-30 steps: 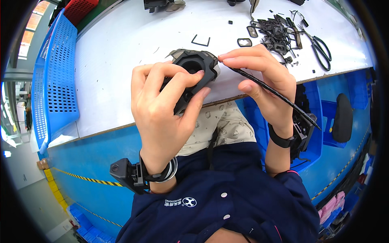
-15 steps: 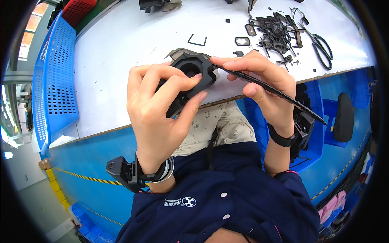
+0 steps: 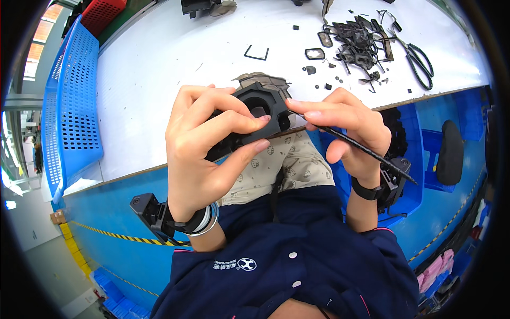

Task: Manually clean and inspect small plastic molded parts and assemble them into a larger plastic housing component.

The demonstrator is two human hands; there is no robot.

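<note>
Left hand (image 3: 204, 141) and right hand (image 3: 353, 125) sit lower in the frame than half a second ago, and the black housing (image 3: 276, 109) has come down and slightly right with them. A white table (image 3: 159, 69) fills much of the upper half, a blue basket (image 3: 79, 159) stands at its left end, and a heap of black scraps (image 3: 356, 45) lies upper right beside scissors (image 3: 408, 49). A slip seems the likeliest trouble: pushed too hard at this slant, the dark rod (image 3: 361, 147) could skid off the housing's edge and scratch it, or jab the nearby left fingertips. That left hand is half curled, thumb and fingers gripping the housing, one fingertip at its round opening. The right hand is loosely closed around the rod, forefinger stretched toward the thin end. The housing is at the centre of the frame, over the table's near edge. Whether the rod's tip touches it, I cannot tell. Smallest is a black block (image 3: 328, 86) right of centre.
</note>
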